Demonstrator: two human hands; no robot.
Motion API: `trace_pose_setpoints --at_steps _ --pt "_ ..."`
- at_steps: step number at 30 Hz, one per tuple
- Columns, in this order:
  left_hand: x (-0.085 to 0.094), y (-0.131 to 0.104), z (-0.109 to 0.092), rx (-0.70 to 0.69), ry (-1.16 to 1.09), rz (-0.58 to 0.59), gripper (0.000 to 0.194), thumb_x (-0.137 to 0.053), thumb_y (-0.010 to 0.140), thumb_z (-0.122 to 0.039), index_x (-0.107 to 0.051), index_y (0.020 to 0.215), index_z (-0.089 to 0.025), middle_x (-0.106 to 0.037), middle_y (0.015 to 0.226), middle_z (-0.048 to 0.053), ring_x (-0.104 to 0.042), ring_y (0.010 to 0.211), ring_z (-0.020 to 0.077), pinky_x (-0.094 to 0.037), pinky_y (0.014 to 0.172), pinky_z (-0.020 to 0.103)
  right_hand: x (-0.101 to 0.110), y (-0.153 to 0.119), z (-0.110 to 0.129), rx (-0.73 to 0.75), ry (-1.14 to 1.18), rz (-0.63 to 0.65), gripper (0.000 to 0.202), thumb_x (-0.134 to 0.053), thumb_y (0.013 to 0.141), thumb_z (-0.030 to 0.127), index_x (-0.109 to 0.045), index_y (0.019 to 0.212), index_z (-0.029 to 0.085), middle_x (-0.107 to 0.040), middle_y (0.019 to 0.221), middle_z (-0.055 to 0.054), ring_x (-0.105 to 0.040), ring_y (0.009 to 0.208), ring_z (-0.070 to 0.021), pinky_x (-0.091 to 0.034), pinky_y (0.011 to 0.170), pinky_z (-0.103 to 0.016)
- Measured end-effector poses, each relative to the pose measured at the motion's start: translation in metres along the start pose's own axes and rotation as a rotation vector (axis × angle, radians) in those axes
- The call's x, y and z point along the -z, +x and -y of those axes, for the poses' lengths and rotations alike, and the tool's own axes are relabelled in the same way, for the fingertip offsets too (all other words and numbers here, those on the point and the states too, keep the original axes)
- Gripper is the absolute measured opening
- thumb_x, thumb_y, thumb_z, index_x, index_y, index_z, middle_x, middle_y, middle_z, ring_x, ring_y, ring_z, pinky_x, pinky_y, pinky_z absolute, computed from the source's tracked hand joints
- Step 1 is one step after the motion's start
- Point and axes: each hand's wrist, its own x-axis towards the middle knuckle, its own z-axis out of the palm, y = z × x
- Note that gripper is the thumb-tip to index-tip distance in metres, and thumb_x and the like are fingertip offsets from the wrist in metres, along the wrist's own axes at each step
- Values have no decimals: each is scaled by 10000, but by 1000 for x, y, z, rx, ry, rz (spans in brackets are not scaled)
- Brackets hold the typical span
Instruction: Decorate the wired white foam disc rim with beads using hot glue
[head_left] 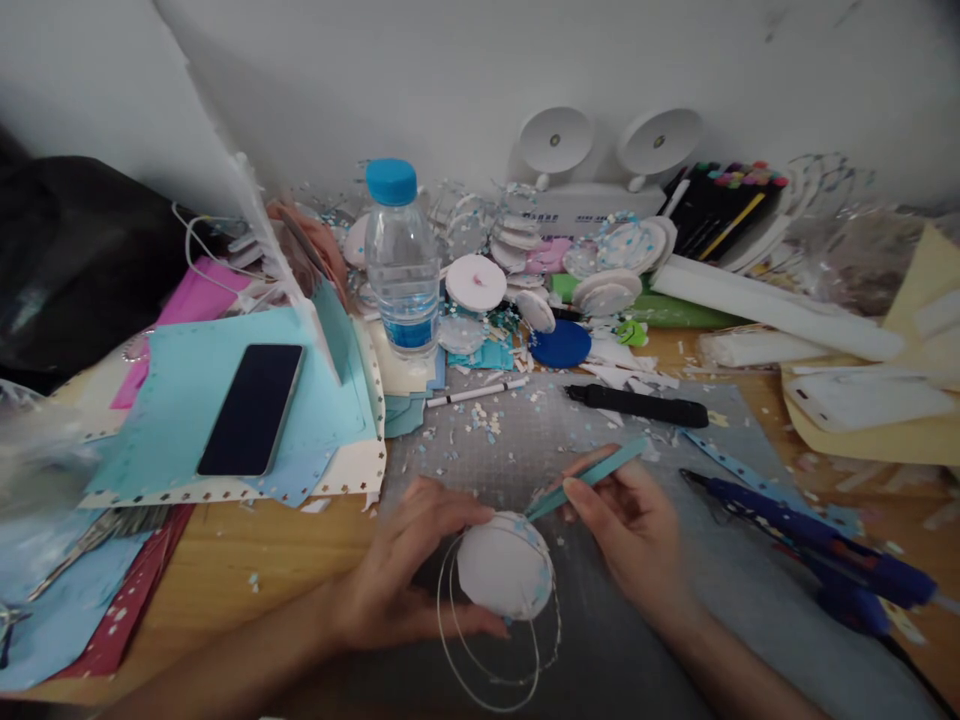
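My left hand [420,575] grips a white round disc [504,568] by its left edge, thumb below and fingers at the top. Thin wire loops [489,705] circle the disc and hang below it, with small blue and white bits along them. Between the thumb and fingers of my right hand [630,525] is a pair of teal tweezers [600,472]. Their tips point down-left and meet the disc's upper right rim; whether they pinch a bit there is too small to tell. Beneath both hands lies a grey cutting mat [465,470] strewn with tiny paper bits [487,420].
A blue hot glue gun [802,540] lies at the right, a black pen-like cutter [637,404] and a white pen [477,392] beyond my hands. Behind stand a water bottle [403,265] and several finished-looking discs [475,283]. At left, a phone [251,410] rests on teal paper [172,400].
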Motion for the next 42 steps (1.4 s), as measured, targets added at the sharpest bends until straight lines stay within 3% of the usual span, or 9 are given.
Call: trace_pose_setpoints --at_steps 5,11,17,25,33,42 --pt "1 -1 0 1 -16 13 735 -773 667 -451 -425 1258 -188 -648 1012 100 -597 891 235 -463 765 368 -1 0 -2 -36 60 3 141 -685 765 367 -607 758 250 -577 621 22 -526 512 -121 -460 470 -252" --pt "1 -3 0 28 -27 24 717 -767 641 -509 -458 1207 -196 -641 982 88 -575 862 228 -441 774 362 -1 11 -3 -197 288 -76 184 -685 752 390 -579 740 241 -525 679 23 -487 552 -116 -445 510 -258" --pt "1 -2 -3 23 -5 8 702 -756 632 -530 -471 1183 -200 -641 965 74 -576 839 224 -420 768 363 3 18 -7 -48 165 -166 190 -690 757 363 -538 799 256 -565 793 15 -536 628 -133 -478 618 -293" --pt "-1 -3 -3 -5 44 -16 707 -742 634 -522 -467 1189 -180 -651 989 95 -598 858 241 -398 817 394 0 21 -16 292 -254 -65 117 -681 772 241 -580 714 242 -697 812 -20 -654 807 -193 -504 744 -358" --pt "-4 1 -5 -88 123 126 701 -730 660 -490 -450 1209 -157 -670 1045 114 -621 932 258 -352 881 413 -8 23 -27 334 -351 50 70 -661 779 202 -650 712 219 -715 782 -28 -674 770 -181 -516 709 -319" --pt "-8 3 -3 112 188 297 601 -681 709 -497 -509 1187 -175 -597 1180 125 -530 1056 280 -321 943 441 -6 25 -32 378 -366 19 61 -650 788 218 -634 729 215 -719 797 -35 -681 775 -181 -537 709 -307"
